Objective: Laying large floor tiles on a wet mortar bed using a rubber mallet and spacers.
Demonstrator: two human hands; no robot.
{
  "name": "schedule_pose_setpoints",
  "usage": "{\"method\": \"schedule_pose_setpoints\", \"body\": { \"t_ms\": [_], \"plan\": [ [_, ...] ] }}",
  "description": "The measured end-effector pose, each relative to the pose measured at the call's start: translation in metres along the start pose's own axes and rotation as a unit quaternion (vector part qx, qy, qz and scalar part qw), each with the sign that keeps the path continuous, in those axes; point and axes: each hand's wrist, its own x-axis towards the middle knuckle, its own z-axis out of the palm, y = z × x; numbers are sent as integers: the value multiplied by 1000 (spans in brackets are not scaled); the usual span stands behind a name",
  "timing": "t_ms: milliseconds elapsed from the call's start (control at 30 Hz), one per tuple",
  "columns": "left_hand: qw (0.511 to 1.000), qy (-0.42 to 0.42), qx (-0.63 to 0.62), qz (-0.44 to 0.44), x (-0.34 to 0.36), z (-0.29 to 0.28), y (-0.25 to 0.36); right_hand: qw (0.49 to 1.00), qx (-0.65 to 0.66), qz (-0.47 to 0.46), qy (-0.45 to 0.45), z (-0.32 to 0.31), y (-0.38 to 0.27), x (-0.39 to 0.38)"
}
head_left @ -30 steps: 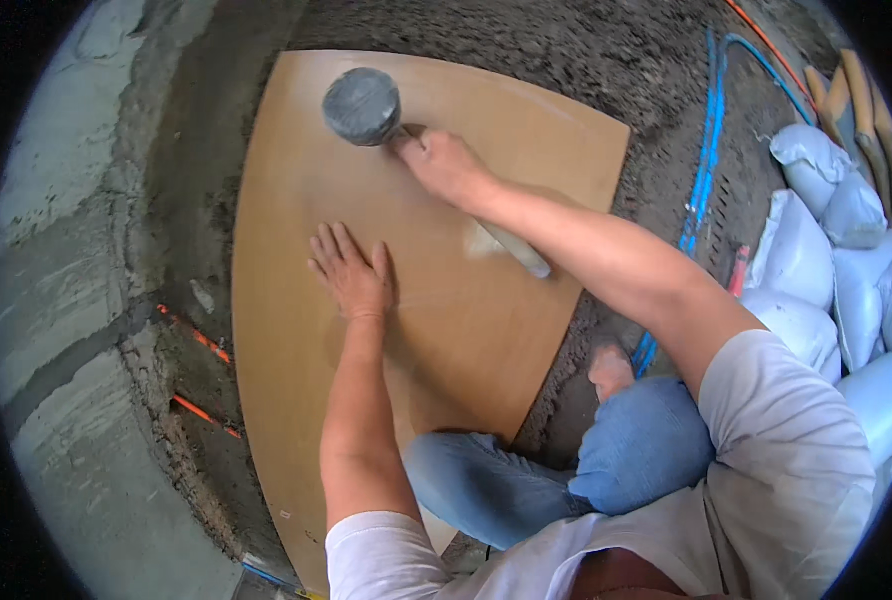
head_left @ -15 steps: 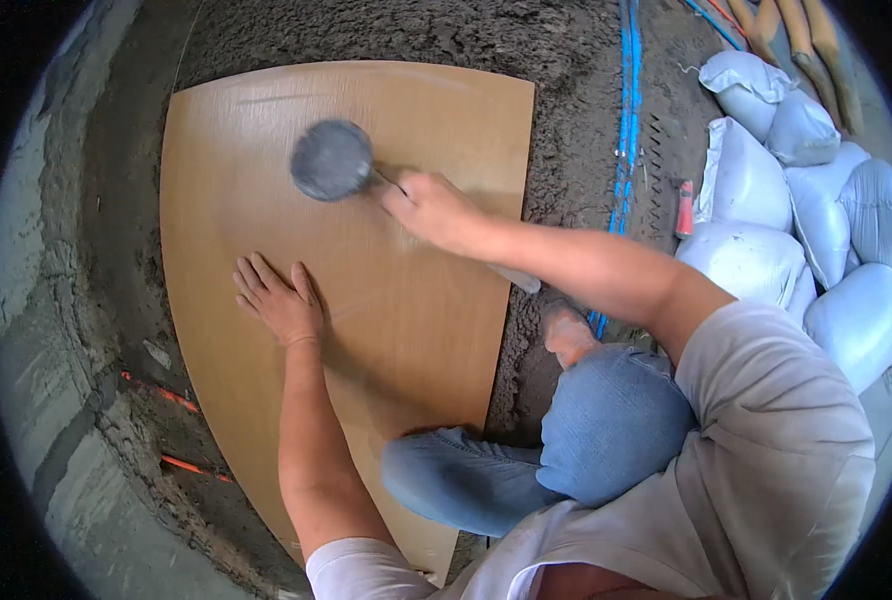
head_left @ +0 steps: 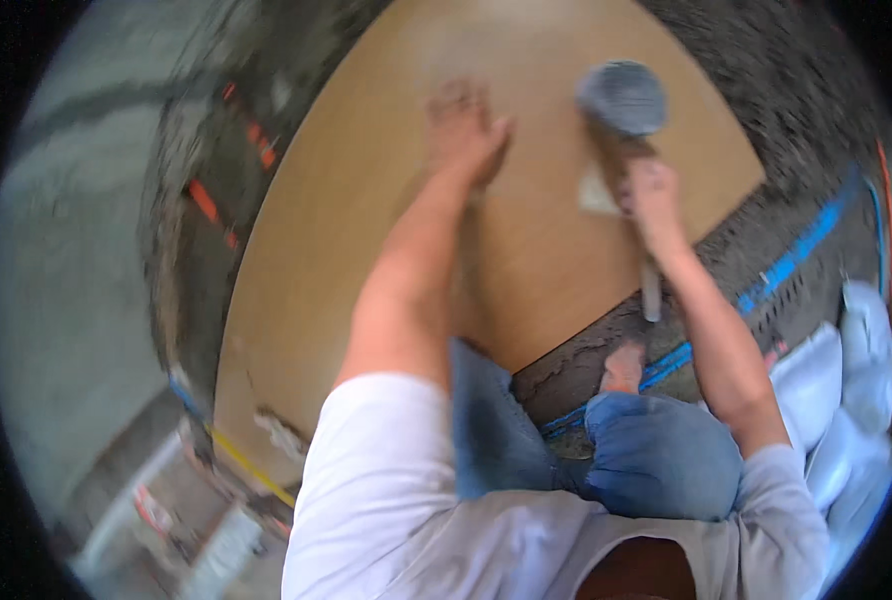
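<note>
Swung round since half a second earlier, the view sets the tan board (head_left: pixel 556 260) on a slant, with the mallet (head_left: pixel 623 97) now at upper right rather than upper middle. Clutter (head_left: pixel 166 510) has come into sight at lower left, too blurred to name piece by piece. White sacks (head_left: pixel 811 385), bulging and smooth-skinned, lean in a heap at the right; their contents are hidden, and blur leaves it unclear whether they bear any printing.

Fingers of the person's right hand (head_left: pixel 653 195) are wrapped round the mallet's handle, its pale end jutting out below the fist. The mallet's round, dark grey head is over the upper right part of the board — whether it touches the surface cannot be told. To its left, the left hand (head_left: pixel 464 135) lies palm down on the board, thumb wide of the other fingers, which are smeared by motion.

Smooth and faintly glossy, the board lies across rough, dark grey ground (head_left: pixel 736 60), its outline curved by the lens. Blue pipes (head_left: pixel 796 260) run beyond its lower right edge, near the person's bare foot (head_left: pixel 623 365). Orange pieces (head_left: pixel 204 200) show along the left side — and a thin yellow strip (head_left: pixel 251 463) lies at lower left.
</note>
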Motion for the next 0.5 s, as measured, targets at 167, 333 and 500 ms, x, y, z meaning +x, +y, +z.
{"method": "schedule_pose_setpoints", "body": {
  "t_ms": [167, 333, 500],
  "plan": [
    [997, 22, -54, -45, -14, 14, -23, 991, -52, 115, -39, 32, -41, -14],
    [980, 84, -82, -161, -84, 5, -53, 996, -79, 50, -1, 47, -43, -52],
    [941, 153, -51, -299, -217, 12, -125, 975, -212, 40, -48, 60, -9, -74]
  ]
}}
